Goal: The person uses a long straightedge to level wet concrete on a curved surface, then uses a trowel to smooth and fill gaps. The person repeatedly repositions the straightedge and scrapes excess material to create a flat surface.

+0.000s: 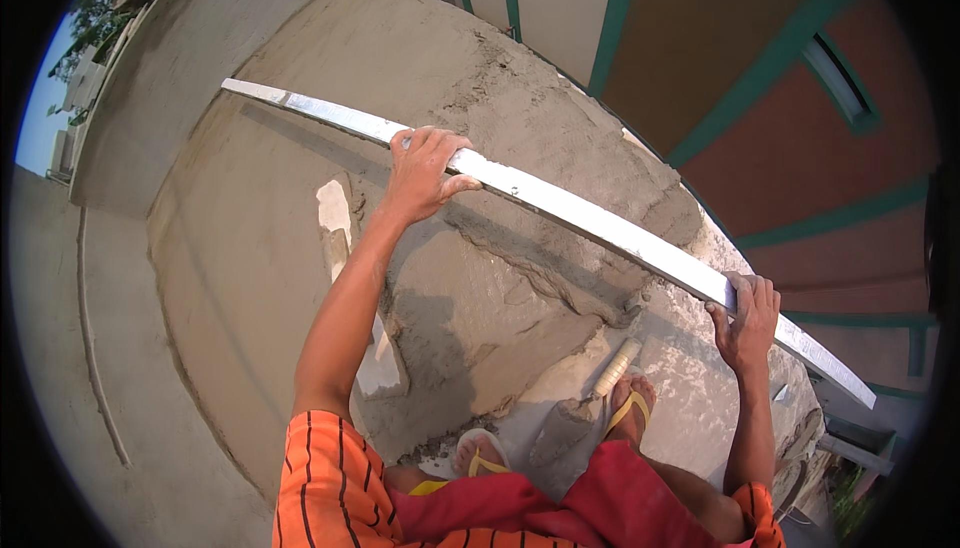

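Observation:
A long, pale metal straightedge (600,228) slants across the view from the upper left down to the right. My left hand (425,173) is closed round it left of its middle, thumb on the near side. Toward its right end my right hand (745,320) grips it as well. Beneath and around it spreads wet grey mortar (520,128), smooth at the left and rough in ridges under the bar. A trowel with a cream handle (618,368) lies by my right foot, its blade (562,433) coated in mortar.
A pale strip (380,368) lies in the mortar below my left forearm. My sandalled feet (482,453) stand at the near edge. A grey wall (170,78) rises at the left; a brown and green painted wall (740,78) stands at the right. Plants (850,503) show lower right.

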The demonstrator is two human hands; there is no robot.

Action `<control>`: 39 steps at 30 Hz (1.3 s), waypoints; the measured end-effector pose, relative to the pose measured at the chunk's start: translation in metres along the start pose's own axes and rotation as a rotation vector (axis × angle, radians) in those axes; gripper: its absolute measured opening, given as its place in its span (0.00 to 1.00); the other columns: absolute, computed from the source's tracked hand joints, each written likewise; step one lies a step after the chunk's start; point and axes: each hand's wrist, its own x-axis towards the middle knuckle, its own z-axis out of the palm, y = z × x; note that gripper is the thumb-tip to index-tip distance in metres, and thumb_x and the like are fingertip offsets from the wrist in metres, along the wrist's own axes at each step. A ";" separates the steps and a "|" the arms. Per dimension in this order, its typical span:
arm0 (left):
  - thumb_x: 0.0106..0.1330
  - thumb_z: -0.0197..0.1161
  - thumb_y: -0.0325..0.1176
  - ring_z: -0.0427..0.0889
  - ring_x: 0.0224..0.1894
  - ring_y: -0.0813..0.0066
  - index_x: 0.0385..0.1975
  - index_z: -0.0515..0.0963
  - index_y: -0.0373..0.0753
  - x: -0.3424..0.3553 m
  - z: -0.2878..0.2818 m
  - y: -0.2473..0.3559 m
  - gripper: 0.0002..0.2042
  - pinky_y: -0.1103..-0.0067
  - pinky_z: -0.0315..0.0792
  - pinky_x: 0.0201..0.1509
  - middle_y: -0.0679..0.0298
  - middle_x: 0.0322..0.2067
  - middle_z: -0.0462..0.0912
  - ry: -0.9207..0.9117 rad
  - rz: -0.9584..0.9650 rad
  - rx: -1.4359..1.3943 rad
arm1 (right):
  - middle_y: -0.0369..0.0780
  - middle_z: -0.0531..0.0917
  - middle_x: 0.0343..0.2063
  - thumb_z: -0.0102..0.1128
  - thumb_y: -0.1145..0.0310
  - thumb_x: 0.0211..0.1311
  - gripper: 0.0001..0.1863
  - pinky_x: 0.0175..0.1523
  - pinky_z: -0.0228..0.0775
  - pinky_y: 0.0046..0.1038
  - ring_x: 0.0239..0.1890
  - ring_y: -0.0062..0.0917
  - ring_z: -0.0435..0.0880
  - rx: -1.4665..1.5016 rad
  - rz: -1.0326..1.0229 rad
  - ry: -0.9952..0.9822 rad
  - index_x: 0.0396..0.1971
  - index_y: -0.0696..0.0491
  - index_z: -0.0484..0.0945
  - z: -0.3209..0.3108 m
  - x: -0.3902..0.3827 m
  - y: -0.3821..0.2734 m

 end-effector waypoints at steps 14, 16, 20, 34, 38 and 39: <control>0.59 0.49 0.70 0.65 0.61 0.63 0.51 0.74 0.48 0.099 -0.110 0.008 0.34 0.61 0.45 0.67 0.65 0.49 0.76 0.202 0.171 0.154 | 0.46 0.73 0.38 0.69 0.70 0.43 0.26 0.46 0.62 0.39 0.41 0.43 0.72 -0.123 0.107 0.129 0.45 0.56 0.72 -0.081 -0.015 0.008; 0.60 0.50 0.69 0.60 0.66 0.62 0.56 0.71 0.49 0.123 -0.130 0.006 0.34 0.57 0.40 0.70 0.64 0.57 0.73 0.293 0.153 0.304 | 0.46 0.74 0.38 0.68 0.70 0.44 0.25 0.45 0.62 0.38 0.40 0.42 0.73 -0.077 0.147 0.193 0.46 0.56 0.73 -0.075 0.001 -0.001; 0.68 0.54 0.56 0.49 0.72 0.52 0.71 0.53 0.48 0.129 -0.143 -0.011 0.36 0.56 0.41 0.73 0.54 0.69 0.55 0.354 -0.038 0.333 | 0.43 0.76 0.39 0.67 0.67 0.53 0.21 0.47 0.63 0.36 0.41 0.38 0.75 0.044 0.217 0.269 0.47 0.56 0.75 -0.053 0.060 -0.043; 0.61 0.65 0.36 0.48 0.72 0.45 0.72 0.46 0.39 -0.202 -0.072 0.065 0.42 0.58 0.46 0.73 0.44 0.69 0.50 -0.167 -0.718 -0.140 | 0.45 0.81 0.42 0.59 0.43 0.62 0.31 0.48 0.72 0.39 0.44 0.35 0.81 0.147 0.325 0.137 0.50 0.57 0.78 0.049 0.218 -0.051; 0.61 0.63 0.30 0.49 0.73 0.49 0.70 0.50 0.34 -0.269 -0.061 0.065 0.39 0.62 0.46 0.75 0.44 0.69 0.52 -0.154 -0.992 -0.103 | 0.45 0.81 0.43 0.57 0.41 0.62 0.32 0.50 0.72 0.38 0.46 0.35 0.80 0.075 0.275 0.149 0.51 0.57 0.77 0.073 0.223 -0.040; 0.61 0.62 0.30 0.50 0.72 0.49 0.70 0.50 0.34 -0.277 -0.055 0.062 0.38 0.62 0.47 0.74 0.44 0.68 0.53 -0.179 -1.024 -0.097 | 0.44 0.81 0.43 0.56 0.40 0.63 0.33 0.51 0.70 0.39 0.48 0.36 0.80 0.085 0.279 0.130 0.52 0.56 0.77 0.079 0.225 -0.038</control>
